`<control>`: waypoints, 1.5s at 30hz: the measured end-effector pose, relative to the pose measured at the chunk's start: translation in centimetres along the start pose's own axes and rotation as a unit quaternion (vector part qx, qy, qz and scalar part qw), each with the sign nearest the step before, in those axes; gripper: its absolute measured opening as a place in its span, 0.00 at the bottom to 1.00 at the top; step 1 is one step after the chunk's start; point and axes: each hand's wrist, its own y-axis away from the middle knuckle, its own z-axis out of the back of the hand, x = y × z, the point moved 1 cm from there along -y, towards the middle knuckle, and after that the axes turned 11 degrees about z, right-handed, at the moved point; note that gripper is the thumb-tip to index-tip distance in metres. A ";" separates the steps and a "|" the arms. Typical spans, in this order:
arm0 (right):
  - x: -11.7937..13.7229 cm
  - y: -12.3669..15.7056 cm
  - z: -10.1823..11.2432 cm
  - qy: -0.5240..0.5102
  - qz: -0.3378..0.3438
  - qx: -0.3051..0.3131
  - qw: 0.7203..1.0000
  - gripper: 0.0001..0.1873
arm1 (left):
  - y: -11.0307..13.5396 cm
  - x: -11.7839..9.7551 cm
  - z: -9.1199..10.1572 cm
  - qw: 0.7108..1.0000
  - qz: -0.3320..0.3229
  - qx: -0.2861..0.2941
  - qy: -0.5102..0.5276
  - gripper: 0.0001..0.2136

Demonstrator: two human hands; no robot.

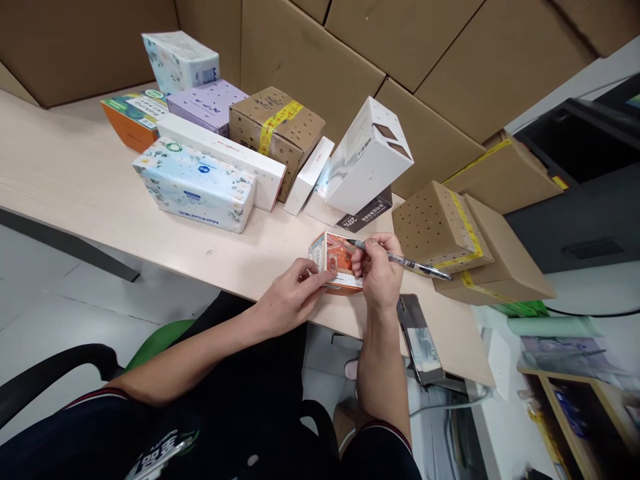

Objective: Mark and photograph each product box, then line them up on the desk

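Observation:
On the tabletop near its front edge sits a small orange and white box [337,249]. My left hand [290,295] grips its left side, with the thumb lying across the top. A pen [425,268] with a clear, patterned barrel is pinched in my right hand [383,272]. Its dark tip points left, over the upper part of the small box, and whether it touches the surface I cannot tell. The lower fingers of my right hand rest at the box's right side and hide part of it.
Behind stand a blue tissue pack [195,190], a long white box [225,153], a taped brown carton [275,127] and a tilted white box [370,153]. More cartons [440,227] stand at right. A phone [421,343] lies by the table's [75,167] front edge.

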 end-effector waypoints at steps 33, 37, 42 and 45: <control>0.6 0.4 -0.4 0.210 0.085 0.081 0.971 0.14 | -0.1 -0.3 0.0 1.000 0.016 0.011 0.012 0.18; 0.5 0.4 -0.5 0.184 0.074 0.056 0.979 0.15 | -0.1 -0.1 0.0 1.000 0.021 0.012 0.016 0.18; 0.3 0.1 0.6 0.075 0.067 -0.076 0.992 0.13 | -0.2 0.0 0.1 1.000 0.019 0.011 0.012 0.17; -0.1 0.0 3.0 0.137 0.109 -0.137 0.975 0.14 | -0.2 -0.1 0.1 1.000 0.019 0.009 0.010 0.16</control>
